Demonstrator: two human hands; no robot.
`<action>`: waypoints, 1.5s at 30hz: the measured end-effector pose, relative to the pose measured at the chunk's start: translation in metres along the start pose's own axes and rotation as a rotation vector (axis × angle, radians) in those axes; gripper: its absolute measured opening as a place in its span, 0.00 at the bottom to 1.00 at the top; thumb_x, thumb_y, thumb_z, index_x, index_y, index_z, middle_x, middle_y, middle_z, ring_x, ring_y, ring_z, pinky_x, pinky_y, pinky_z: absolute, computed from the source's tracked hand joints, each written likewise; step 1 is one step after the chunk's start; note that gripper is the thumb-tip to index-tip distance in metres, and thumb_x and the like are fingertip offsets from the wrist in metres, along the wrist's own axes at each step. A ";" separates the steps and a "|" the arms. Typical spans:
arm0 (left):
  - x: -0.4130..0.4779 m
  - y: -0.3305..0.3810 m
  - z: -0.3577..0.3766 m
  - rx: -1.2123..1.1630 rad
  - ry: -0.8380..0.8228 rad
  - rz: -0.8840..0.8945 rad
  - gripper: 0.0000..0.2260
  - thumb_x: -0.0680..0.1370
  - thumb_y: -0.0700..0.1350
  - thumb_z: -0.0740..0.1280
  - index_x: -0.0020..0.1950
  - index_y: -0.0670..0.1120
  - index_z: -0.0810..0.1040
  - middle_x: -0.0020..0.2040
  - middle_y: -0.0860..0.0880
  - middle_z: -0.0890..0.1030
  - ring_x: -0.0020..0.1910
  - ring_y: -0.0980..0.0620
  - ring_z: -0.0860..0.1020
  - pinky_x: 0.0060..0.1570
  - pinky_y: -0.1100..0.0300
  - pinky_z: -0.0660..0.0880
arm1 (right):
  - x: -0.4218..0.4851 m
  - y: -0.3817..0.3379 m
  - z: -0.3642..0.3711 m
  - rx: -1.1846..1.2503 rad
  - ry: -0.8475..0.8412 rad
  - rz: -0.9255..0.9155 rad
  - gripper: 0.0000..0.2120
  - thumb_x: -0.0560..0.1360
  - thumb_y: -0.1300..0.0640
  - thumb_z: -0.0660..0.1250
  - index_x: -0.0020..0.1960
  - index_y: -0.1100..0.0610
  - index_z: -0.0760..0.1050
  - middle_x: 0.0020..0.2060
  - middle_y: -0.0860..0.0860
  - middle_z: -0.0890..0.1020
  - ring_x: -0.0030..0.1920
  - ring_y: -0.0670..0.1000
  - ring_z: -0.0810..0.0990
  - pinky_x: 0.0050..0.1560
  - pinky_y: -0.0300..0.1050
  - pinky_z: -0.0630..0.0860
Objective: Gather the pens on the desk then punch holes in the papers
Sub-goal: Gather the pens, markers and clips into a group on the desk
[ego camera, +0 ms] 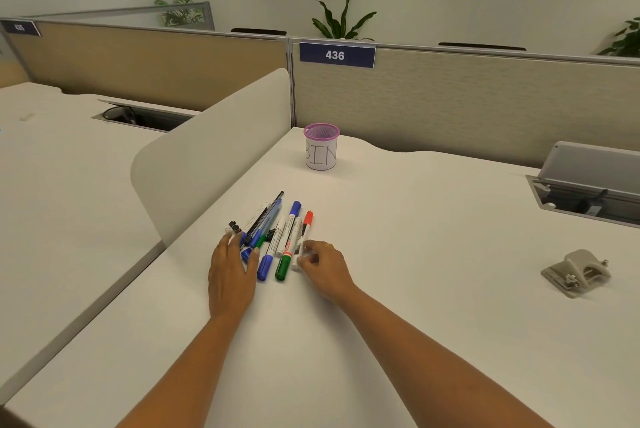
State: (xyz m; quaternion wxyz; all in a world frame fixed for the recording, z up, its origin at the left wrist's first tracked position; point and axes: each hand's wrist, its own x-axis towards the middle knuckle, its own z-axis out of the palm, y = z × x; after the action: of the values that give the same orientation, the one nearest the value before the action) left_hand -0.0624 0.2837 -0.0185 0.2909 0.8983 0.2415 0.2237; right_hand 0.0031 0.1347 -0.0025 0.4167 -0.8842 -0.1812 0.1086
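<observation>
Several pens and markers [277,237] lie bunched side by side on the white desk [415,289], with blue, green and red caps. My left hand [230,268] lies flat against the left side of the bunch, fingers straight and touching the blue pens. My right hand [323,265] is at the right side, its fingertips pinching the lower end of the red-capped marker [304,233]. A grey hole punch [576,273] sits at the right of the desk. No papers are in view.
A pink mesh cup labelled BIN [321,147] stands at the back of the desk. Black binder clips [234,227] lie among the pens. A white divider panel [207,164] runs along the left; a cable hatch [588,192] is open at the right.
</observation>
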 end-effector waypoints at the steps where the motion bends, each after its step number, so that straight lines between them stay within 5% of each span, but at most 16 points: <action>1: -0.002 0.000 0.000 0.004 -0.005 -0.003 0.22 0.79 0.46 0.60 0.72 0.42 0.64 0.73 0.43 0.64 0.72 0.45 0.63 0.69 0.52 0.62 | 0.000 -0.001 0.001 -0.013 -0.013 -0.005 0.19 0.76 0.58 0.61 0.67 0.59 0.69 0.62 0.57 0.76 0.61 0.54 0.73 0.59 0.42 0.68; 15: -0.023 0.004 -0.005 0.014 -0.017 0.008 0.22 0.79 0.48 0.60 0.71 0.41 0.65 0.72 0.42 0.65 0.71 0.45 0.64 0.68 0.50 0.66 | 0.003 -0.014 0.005 -0.155 -0.119 -0.061 0.17 0.79 0.60 0.55 0.66 0.61 0.69 0.64 0.59 0.75 0.63 0.59 0.72 0.62 0.47 0.68; 19: -0.024 0.004 -0.005 0.035 -0.019 0.009 0.22 0.79 0.48 0.60 0.71 0.41 0.65 0.72 0.42 0.66 0.70 0.45 0.65 0.67 0.51 0.66 | 0.004 -0.009 0.005 -0.117 -0.060 0.012 0.22 0.79 0.54 0.58 0.71 0.58 0.63 0.67 0.58 0.71 0.67 0.56 0.68 0.66 0.47 0.64; 29: -0.024 0.005 -0.005 0.091 -0.010 0.016 0.21 0.78 0.48 0.61 0.70 0.41 0.66 0.71 0.42 0.67 0.71 0.44 0.64 0.68 0.48 0.65 | -0.003 -0.007 0.015 -0.198 0.054 -0.082 0.21 0.78 0.51 0.59 0.69 0.57 0.65 0.66 0.55 0.70 0.66 0.54 0.67 0.64 0.47 0.66; 33: -0.033 0.014 -0.006 0.263 0.023 0.159 0.18 0.79 0.49 0.60 0.65 0.41 0.73 0.69 0.41 0.70 0.70 0.42 0.68 0.68 0.40 0.61 | -0.011 0.007 0.004 -0.395 0.038 -0.139 0.20 0.79 0.52 0.55 0.69 0.57 0.64 0.68 0.54 0.68 0.68 0.55 0.66 0.66 0.48 0.64; 37: -0.052 0.033 -0.004 0.364 0.027 0.418 0.27 0.80 0.56 0.46 0.59 0.43 0.78 0.61 0.42 0.79 0.62 0.42 0.76 0.60 0.39 0.69 | -0.021 0.021 -0.009 -0.459 0.008 -0.148 0.22 0.79 0.50 0.54 0.71 0.57 0.62 0.72 0.54 0.63 0.72 0.53 0.61 0.71 0.47 0.59; 39: -0.058 0.040 0.002 0.358 -0.005 0.451 0.19 0.78 0.53 0.56 0.58 0.43 0.79 0.59 0.43 0.80 0.61 0.42 0.77 0.60 0.39 0.69 | -0.026 0.025 -0.015 -0.457 0.000 -0.139 0.23 0.79 0.50 0.54 0.72 0.57 0.61 0.73 0.54 0.62 0.73 0.52 0.60 0.72 0.47 0.57; 41: -0.060 0.043 0.010 0.341 -0.012 0.399 0.16 0.74 0.47 0.68 0.59 0.42 0.78 0.61 0.42 0.79 0.62 0.42 0.76 0.63 0.39 0.67 | -0.030 0.028 -0.018 -0.431 -0.002 -0.134 0.23 0.79 0.50 0.55 0.72 0.57 0.61 0.73 0.54 0.62 0.73 0.52 0.59 0.73 0.47 0.57; 45: -0.061 0.038 0.012 0.331 -0.062 0.176 0.20 0.79 0.47 0.59 0.70 0.45 0.67 0.72 0.45 0.67 0.73 0.48 0.62 0.73 0.45 0.50 | -0.034 0.023 -0.019 -0.355 0.003 -0.127 0.22 0.79 0.51 0.56 0.71 0.57 0.63 0.70 0.55 0.65 0.70 0.55 0.63 0.68 0.48 0.62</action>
State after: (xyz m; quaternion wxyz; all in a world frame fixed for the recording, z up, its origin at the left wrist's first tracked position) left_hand -0.0926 0.2169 -0.0190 0.1257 0.9581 0.1865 0.1775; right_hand -0.0157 0.0944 -0.0071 0.2607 -0.9307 -0.2524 0.0469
